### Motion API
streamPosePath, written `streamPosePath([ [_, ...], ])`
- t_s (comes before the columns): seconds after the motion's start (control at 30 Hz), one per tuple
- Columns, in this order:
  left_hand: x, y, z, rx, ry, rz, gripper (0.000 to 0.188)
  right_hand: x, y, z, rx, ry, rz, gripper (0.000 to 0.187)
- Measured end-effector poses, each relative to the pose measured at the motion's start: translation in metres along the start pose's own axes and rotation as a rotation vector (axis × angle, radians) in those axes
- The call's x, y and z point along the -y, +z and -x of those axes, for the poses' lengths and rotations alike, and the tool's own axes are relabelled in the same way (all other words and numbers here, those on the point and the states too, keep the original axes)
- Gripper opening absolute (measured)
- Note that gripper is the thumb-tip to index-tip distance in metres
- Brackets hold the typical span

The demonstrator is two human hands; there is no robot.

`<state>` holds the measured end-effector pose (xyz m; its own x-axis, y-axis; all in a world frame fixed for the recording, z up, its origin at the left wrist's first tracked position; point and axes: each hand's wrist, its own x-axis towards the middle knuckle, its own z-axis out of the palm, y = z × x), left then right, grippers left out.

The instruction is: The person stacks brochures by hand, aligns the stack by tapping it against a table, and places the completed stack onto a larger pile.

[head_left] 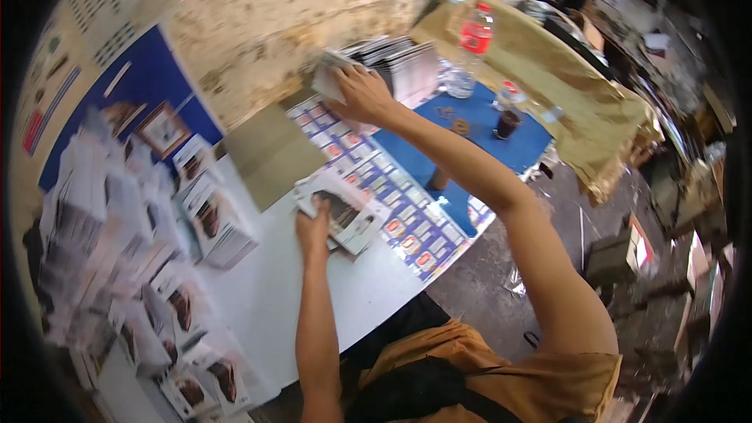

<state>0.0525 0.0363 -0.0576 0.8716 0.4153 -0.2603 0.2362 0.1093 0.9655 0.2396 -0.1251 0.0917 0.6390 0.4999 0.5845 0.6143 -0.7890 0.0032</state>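
My left hand (315,227) is closed on the near edge of a white printed packet (348,205) with a dark picture on its face, its thumb on top. The packet lies over the white tabletop and the edge of a printed sheet. Farther off, my right hand (362,94) reaches to the left end of a row of upright printed cards (411,70) by the wall. Its fingers wrap over the pale end piece (329,77) of that row. How many cards it grips is hidden.
Piles of white printed packets (86,196) crowd the left side. A brown board (274,153) lies by the wall. On the blue mat (493,121) stand a red-labelled plastic bottle (474,39) and a cup of dark liquid (507,121). Brown wrapping (564,94) and cardboard boxes (658,321) are right.
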Motion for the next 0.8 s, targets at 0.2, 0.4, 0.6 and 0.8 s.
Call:
streamPosePath([
  [0.2, 0.007, 0.000, -0.003, 0.027, 0.037, 0.092, 0.035, -0.044, 0.031, -0.046, 0.091, 0.251, 0.294, 0.083],
  [0.4, -0.007, 0.010, 0.006, 0.042, 0.009, 0.089, 0.037, -0.066, 0.066, -0.046, 0.181, 0.342, 0.294, 0.062],
  [0.6, 0.008, 0.000, -0.005, 0.021, 0.052, 0.099, 0.037, -0.065, 0.057, -0.057, 0.230, 0.260, 0.262, 0.028],
  [0.8, 0.007, 0.003, -0.001, 0.017, 0.044, 0.027, 0.038, -0.065, 0.056, -0.044, 0.206, 0.269, 0.315, 0.021],
])
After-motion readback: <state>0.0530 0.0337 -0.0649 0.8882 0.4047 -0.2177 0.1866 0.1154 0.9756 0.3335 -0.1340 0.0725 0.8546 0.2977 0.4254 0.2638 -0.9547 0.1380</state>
